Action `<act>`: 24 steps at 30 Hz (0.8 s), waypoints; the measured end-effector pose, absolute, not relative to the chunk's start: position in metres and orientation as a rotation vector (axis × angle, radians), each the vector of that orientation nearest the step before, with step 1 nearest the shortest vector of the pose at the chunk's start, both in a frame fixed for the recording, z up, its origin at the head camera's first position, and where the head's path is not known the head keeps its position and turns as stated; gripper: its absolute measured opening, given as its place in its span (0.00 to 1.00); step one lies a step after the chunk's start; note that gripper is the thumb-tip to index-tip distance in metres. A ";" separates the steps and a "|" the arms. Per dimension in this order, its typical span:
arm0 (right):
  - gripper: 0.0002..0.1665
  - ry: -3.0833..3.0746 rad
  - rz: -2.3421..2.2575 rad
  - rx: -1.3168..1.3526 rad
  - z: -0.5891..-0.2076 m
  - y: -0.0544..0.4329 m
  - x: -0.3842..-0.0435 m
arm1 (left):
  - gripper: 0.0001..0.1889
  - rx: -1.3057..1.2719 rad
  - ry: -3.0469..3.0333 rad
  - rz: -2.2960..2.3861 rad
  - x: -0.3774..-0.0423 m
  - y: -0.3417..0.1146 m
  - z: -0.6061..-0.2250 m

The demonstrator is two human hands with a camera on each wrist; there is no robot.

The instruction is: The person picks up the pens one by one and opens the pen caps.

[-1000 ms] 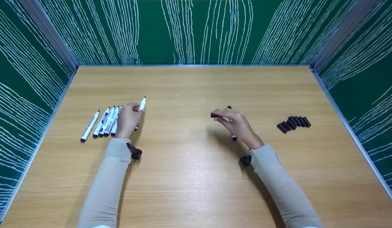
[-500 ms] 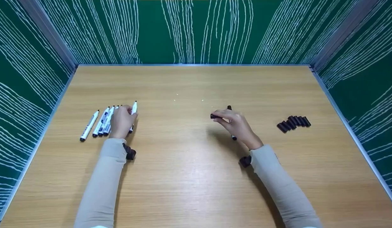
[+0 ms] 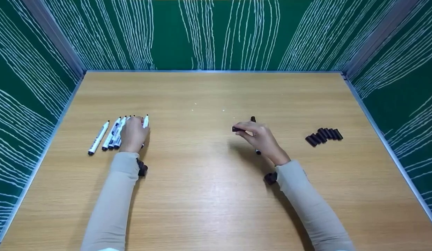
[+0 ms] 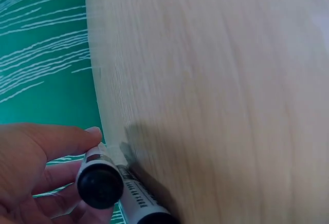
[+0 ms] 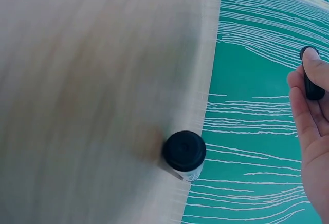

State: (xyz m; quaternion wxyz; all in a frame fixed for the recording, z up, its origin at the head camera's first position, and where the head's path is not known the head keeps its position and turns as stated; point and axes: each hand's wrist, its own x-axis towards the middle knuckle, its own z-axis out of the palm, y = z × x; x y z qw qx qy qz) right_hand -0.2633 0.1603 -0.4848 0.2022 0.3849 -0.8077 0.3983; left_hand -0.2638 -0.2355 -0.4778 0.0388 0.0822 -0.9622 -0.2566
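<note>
My left hand (image 3: 134, 135) pinches an uncapped white marker (image 3: 146, 121), tip pointing away from me, at the right end of a row of uncapped markers (image 3: 113, 134). In the left wrist view, the black end of the held marker (image 4: 100, 185) faces the camera, and another marker (image 4: 139, 201) lies close beside it. Between thumb and fingers, my right hand (image 3: 259, 137) pinches a black marker cap (image 3: 236, 129), also visible in the right wrist view as a short black cylinder (image 5: 312, 80). Partly hidden under that hand lies a capped marker (image 3: 253, 119).
Several loose black caps (image 3: 323, 136) lie grouped on the right of the wooden table (image 3: 209, 181). One uncapped marker (image 3: 98, 138) lies slightly apart at the far left. Tiny white specks (image 3: 223, 110) dot the tabletop. Green panels with white lines (image 3: 170, 38) enclose three sides.
My left hand has moved left and down with the marker, bringing it to the right end of the row. The right hand has stayed nearly still with the cap.
</note>
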 end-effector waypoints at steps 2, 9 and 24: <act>0.13 -2.251 1.115 1.078 -0.485 0.160 -0.263 | 0.11 0.223 -2.941 -0.775 -0.264 -0.235 -0.479; 0.13 -2.283 1.120 1.060 -0.485 0.161 -0.262 | 0.18 0.186 -2.923 -0.732 -0.263 -0.235 -0.481; 0.13 -2.298 1.158 1.057 -0.488 0.163 -0.261 | 0.16 0.173 -2.942 -0.735 -0.261 -0.237 -0.484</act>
